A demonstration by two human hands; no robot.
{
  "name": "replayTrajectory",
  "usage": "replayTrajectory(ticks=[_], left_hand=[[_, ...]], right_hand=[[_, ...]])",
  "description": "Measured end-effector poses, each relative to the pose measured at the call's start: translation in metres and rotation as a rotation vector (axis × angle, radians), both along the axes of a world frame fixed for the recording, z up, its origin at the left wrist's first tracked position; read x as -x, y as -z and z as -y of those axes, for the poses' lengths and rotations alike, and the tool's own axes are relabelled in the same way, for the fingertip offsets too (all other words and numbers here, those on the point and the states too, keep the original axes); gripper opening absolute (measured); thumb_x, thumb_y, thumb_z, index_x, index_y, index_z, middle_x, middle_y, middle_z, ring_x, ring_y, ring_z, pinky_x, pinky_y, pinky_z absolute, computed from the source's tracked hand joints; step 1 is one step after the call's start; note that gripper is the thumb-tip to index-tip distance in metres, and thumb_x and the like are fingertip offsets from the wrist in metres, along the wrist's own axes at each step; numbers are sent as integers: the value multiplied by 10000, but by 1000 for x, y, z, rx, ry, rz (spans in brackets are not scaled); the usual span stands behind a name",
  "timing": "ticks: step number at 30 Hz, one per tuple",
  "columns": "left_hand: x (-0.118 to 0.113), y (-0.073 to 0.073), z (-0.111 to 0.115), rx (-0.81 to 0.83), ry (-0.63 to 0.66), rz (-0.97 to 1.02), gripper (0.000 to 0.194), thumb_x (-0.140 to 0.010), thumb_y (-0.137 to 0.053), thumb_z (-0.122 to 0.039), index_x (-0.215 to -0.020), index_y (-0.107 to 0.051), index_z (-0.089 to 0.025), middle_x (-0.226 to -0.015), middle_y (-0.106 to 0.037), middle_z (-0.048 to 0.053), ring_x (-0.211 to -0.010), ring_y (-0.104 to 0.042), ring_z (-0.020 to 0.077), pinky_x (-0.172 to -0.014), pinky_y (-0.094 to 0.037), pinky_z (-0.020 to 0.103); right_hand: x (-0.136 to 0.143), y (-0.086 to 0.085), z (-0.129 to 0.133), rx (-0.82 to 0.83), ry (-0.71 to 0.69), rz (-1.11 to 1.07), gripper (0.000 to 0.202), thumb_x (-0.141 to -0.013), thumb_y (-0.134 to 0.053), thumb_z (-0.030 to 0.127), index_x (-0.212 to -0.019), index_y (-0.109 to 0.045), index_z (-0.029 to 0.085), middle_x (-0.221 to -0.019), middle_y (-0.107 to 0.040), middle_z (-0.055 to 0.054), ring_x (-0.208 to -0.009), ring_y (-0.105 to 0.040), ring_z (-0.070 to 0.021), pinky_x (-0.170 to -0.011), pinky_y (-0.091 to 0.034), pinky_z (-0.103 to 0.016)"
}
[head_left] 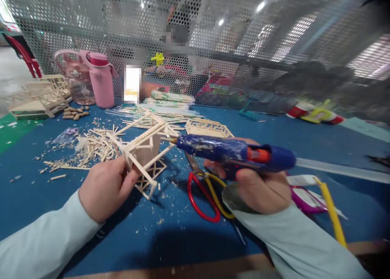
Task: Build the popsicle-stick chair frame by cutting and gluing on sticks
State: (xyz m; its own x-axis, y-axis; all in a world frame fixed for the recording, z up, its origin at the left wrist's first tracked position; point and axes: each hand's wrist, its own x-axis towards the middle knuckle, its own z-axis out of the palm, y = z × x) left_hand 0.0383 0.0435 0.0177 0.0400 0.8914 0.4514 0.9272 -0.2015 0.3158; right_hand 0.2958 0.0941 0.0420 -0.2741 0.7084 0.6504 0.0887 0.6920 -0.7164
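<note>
Fingers (128,177) of our left hand (105,187) pinch the stick model (143,149), right hand (262,189) clamped on the glue gun (231,153), nozzle lengthwise pointing left at the model's top beam.

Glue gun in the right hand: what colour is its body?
The glue gun is blue with an orange trigger, speckled with dried glue; the head view shows it clearly.

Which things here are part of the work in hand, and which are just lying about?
In use:
left hand holding the stick model
right hand holding the glue gun, nozzle at the model

Lying about:
scissors
pink bottle
stick scraps
stick frame
nuts
</note>
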Motion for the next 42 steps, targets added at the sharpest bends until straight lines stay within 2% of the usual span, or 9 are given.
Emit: replayTrajectory(ticks=[2, 4, 8, 11, 16, 21, 30, 38, 42], left_hand=[[1, 0, 0, -4, 2, 10, 326, -821, -388, -344, -582, -547, -189, -454, -588, 42, -413, -551, 169, -448, -303, 258], [1, -2, -1, -8, 3, 5, 333, -822, -377, -343, -599, -566, -183, -473, -611, 51, -426, -568, 176, -456, -313, 260], [-1, -3, -2, -34, 6, -15, 338, -828, -380, -334, -601, -576, -178, -459, -605, 48, -409, -563, 178, -447, -304, 264], [-1, -3, 0, -65, 30, -11, 320, -831, -404, -311, -594, -571, -177, -446, -593, 37, -404, -563, 171, -441, -304, 257], [-1, -1, 1, -69, 59, 11, 311, -842, -416, -293, -608, -587, -180, -455, -595, 23, -417, -570, 165, -441, -314, 250], [-2, -1, -1, -36, 50, 25, 285, -829, -426, -299, -639, -606, -186, -462, -593, 16, -413, -553, 160, -445, -317, 251], [-2, -4, 0, 19, 41, 65, 272, -814, -422, -310, -623, -581, -198, -473, -592, 22, -427, -545, 158, -461, -324, 258], [-2, -4, -1, 53, 14, 58, 273, -802, -433, -335, -620, -582, -199, -493, -604, 27, -453, -557, 161, -482, -332, 259], [-2, -3, -1, 35, 6, 49, 299, -811, -429, -359, -601, -567, -197, -475, -587, 26, -441, -543, 159, -482, -327, 261]], right_hand=[[-2, -8, 3, 33, -90, -62, 269, -814, -657, 435, -1056, -668, 319, -795, -723, 2, -574, -685, -179, -540, -571, -310], [-4, -12, 6, 54, -105, -56, 275, -807, -669, 421, -1071, -680, 342, -820, -723, 5, -614, -694, -176, -536, -564, -290], [-5, -9, 8, -22, -43, 48, 321, -804, -642, 487, -1094, -686, 357, -1046, -716, -23, -991, -678, -255, -819, -564, -375], [-3, -5, 6, -73, -59, 100, 312, -841, -594, 475, -1133, -662, 387, -1119, -696, -2, -1070, -644, -261, -959, -494, -414], [-2, -2, 4, -88, -72, 132, 341, -849, -578, 467, -1181, -629, 404, -1116, -697, 3, -1027, -656, -271, -914, -507, -425], [-2, -2, 3, -120, -48, 132, 330, -841, -585, 470, -1159, -642, 402, -1095, -704, -7, -1015, -663, -284, -904, -516, -439], [2, -1, 6, -77, 12, 101, 310, -808, -606, 514, -1062, -677, 352, -1077, -711, -42, -1038, -656, -310, -760, -566, -427], [-3, -1, 6, -72, 0, 80, 341, -823, -596, 502, -1137, -645, 379, -1116, -696, -30, -1033, -654, -293, -900, -519, -454], [-2, -1, 6, -62, 15, 102, 354, -808, -608, 517, -1119, -660, 359, -1129, -695, -44, -1066, -643, -306, -907, -519, -468]])
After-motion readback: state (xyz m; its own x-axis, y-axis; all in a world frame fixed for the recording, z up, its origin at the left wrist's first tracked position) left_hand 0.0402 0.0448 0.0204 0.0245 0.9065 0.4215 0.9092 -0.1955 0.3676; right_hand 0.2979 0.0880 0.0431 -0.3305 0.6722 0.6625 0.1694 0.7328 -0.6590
